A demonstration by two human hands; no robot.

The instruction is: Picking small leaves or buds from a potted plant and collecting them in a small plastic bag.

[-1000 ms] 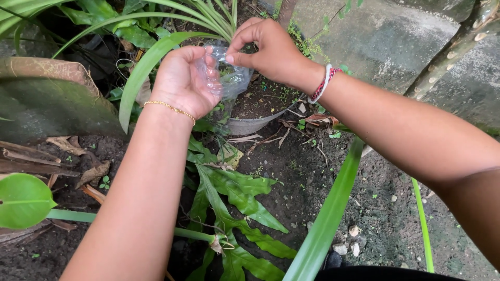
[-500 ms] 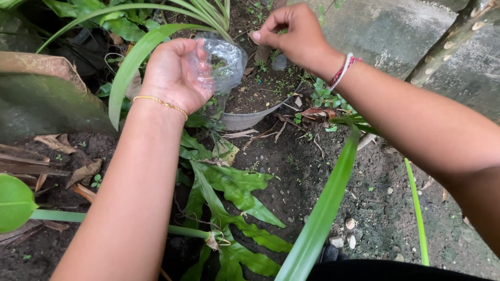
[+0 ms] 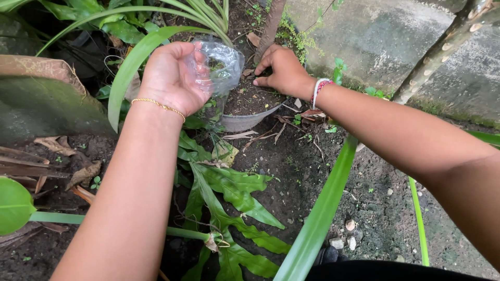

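1. The left hand [image 3: 174,78] sits just left of the grey pot [image 3: 245,122], where it was half a second ago, fingers curled around the clear plastic bag [image 3: 219,62]. A thin gold bracelet [image 3: 158,105] circles that wrist. The grip looks unchanged, so the bag has been held steady as a container throughout.

2. The bag hangs over the pot's left rim, crumpled and transparent, its mouth turned toward the pot. A few small dark-green bits show through the plastic; what they are cannot be told.

3. The right hand [image 3: 284,70] is what has changed. A second ago it pinched at the bag's mouth, then lifted up beyond the pot; now it is down on the soil [image 3: 252,99] inside the pot, right of the bag, fingertips [image 3: 259,80] pressed together at the dirt beside a thin trunk [image 3: 271,23]. Whether they grip anything is hidden. It reads as a return trip from bag to soil.

4. Right of the pot, a red-and-white string bracelet [image 3: 317,91] marks the right wrist.
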